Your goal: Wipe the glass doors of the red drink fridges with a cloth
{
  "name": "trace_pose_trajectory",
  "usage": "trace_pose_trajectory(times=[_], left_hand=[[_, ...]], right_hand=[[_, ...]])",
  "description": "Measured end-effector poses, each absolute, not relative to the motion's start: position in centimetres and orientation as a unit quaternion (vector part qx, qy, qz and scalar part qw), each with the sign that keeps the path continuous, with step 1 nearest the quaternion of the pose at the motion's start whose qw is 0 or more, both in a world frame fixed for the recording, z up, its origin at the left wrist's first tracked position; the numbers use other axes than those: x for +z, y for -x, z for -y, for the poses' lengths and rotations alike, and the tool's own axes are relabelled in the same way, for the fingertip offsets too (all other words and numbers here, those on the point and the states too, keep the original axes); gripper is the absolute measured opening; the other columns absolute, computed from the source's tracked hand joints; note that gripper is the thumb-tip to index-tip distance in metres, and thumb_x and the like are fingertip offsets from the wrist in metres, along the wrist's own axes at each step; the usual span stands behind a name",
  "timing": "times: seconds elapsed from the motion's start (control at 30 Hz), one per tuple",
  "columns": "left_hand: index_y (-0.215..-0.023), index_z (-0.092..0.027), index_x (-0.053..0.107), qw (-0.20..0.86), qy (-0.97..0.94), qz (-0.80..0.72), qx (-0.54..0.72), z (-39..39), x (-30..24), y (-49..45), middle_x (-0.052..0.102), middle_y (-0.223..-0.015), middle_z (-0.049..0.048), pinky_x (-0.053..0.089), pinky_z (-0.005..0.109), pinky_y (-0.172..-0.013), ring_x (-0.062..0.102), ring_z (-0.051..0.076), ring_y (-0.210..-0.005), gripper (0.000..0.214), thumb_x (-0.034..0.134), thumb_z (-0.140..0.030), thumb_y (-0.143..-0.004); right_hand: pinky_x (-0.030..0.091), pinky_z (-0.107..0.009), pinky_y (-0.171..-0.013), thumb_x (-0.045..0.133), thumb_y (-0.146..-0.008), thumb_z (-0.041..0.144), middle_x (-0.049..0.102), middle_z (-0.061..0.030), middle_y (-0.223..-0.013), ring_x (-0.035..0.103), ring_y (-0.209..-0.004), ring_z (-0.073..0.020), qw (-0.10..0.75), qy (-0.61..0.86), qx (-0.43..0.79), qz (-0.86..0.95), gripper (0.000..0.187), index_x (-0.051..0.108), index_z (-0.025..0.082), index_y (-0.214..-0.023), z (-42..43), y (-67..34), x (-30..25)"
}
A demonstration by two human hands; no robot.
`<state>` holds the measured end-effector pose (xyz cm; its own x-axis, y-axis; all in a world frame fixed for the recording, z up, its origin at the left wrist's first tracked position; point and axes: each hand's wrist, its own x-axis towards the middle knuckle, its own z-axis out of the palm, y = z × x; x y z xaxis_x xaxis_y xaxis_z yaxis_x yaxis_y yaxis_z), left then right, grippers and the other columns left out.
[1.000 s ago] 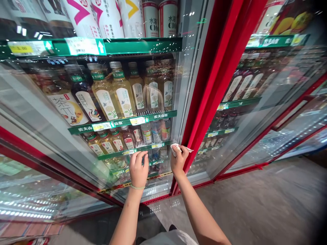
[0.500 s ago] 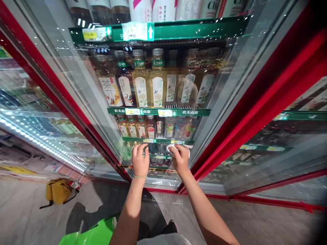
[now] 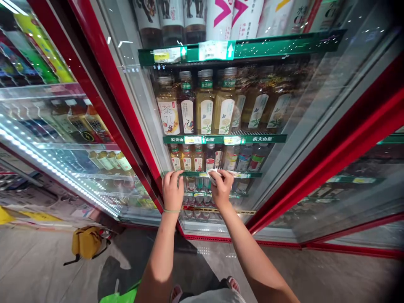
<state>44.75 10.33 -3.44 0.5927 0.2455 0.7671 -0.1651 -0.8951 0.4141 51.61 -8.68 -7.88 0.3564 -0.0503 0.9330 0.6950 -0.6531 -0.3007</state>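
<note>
My right hand [image 3: 221, 188] is closed on a crumpled white cloth [image 3: 216, 174] and presses it against the glass door [image 3: 277, 126] of a red-framed drinks fridge, low down. My left hand [image 3: 172, 190] rests beside it on the same glass, fingers curled, with nothing visible in it; a thin green band circles its wrist. Behind the glass stand rows of tea bottles [image 3: 205, 107] on green-edged shelves [image 3: 224, 139].
A red door frame [image 3: 325, 155] runs diagonally on the right, another red frame [image 3: 104, 88] on the left. A lit neighbouring fridge [image 3: 63, 139] is at the left. A yellow bag [image 3: 86, 242] lies on the grey floor, and something green [image 3: 121, 296] shows at the bottom edge.
My view has swung to the right along the fridge front. My right hand with the cloth has slid left across the glass, closer to my left hand, which stays on the door.
</note>
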Motion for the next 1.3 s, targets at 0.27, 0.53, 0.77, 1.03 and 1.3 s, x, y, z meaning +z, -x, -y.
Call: trace_pose_trajectory(times=[0.27,0.53,0.77,1.03,1.3], left_hand=[[-0.112,-0.022,0.07,0.246,-0.866,0.011,0.436,-16.4,-3.5,-44.3,0.063,-0.107,0.0082,0.05,0.039,-0.097,0.06,0.024,-0.104,0.021,0.053,-0.024,-0.1],[-0.114,-0.024,0.067,0.264,-0.874,0.073,0.401,-18.3,-3.5,-44.6,0.064,-0.107,0.0065,0.051,0.037,-0.093,0.06,0.023,-0.103,0.021,0.054,-0.019,-0.099],[-0.117,-0.025,0.063,0.306,-0.873,0.091,0.369,-18.9,-3.2,-44.4,0.067,-0.111,0.0055,0.053,0.038,-0.097,0.062,0.022,-0.106,0.026,0.051,-0.013,-0.098],[-0.11,-0.022,0.063,0.311,-0.85,0.016,0.426,-19.5,-3.3,-44.6,0.065,-0.102,0.006,0.054,0.036,-0.09,0.065,0.02,-0.096,0.015,0.051,-0.023,-0.102],[-0.111,-0.022,0.062,0.306,-0.832,-0.017,0.463,-19.3,-4.0,-44.8,0.064,-0.105,0.0068,0.054,0.036,-0.093,0.064,0.02,-0.1,0.019,0.045,-0.022,-0.103]], right_hand=[[0.049,-0.037,-0.09,0.059,-0.095,0.016,0.056,-0.0071,-0.111,0.054,-0.105,-0.0215,0.361,0.753,-0.519,0.18,0.027,0.076,0.029,-0.111,2.9,-50.5,-8.2],[0.052,-0.035,-0.087,0.056,-0.095,0.018,0.057,-0.0049,-0.106,0.057,-0.098,-0.0189,0.385,0.775,-0.474,0.163,0.028,0.073,0.029,-0.114,-1.2,-49.1,-8.3],[0.052,-0.036,-0.089,0.057,-0.095,0.014,0.055,-0.0058,-0.11,0.056,-0.103,-0.0199,0.352,0.769,-0.506,0.17,0.029,0.07,0.029,-0.116,-3.9,-49.1,-7.3],[0.05,-0.039,-0.098,0.067,-0.093,0.02,0.059,-0.0101,-0.118,0.056,-0.112,-0.0234,0.259,0.777,-0.516,0.251,0.04,0.065,0.026,-0.132,-4.0,-48.8,-9.3],[0.049,-0.036,-0.1,0.063,-0.095,0.013,0.064,-0.0069,-0.115,0.056,-0.11,-0.0207,0.233,0.756,-0.518,0.326,0.043,0.065,0.031,-0.134,-5.4,-50.2,-8.7]])
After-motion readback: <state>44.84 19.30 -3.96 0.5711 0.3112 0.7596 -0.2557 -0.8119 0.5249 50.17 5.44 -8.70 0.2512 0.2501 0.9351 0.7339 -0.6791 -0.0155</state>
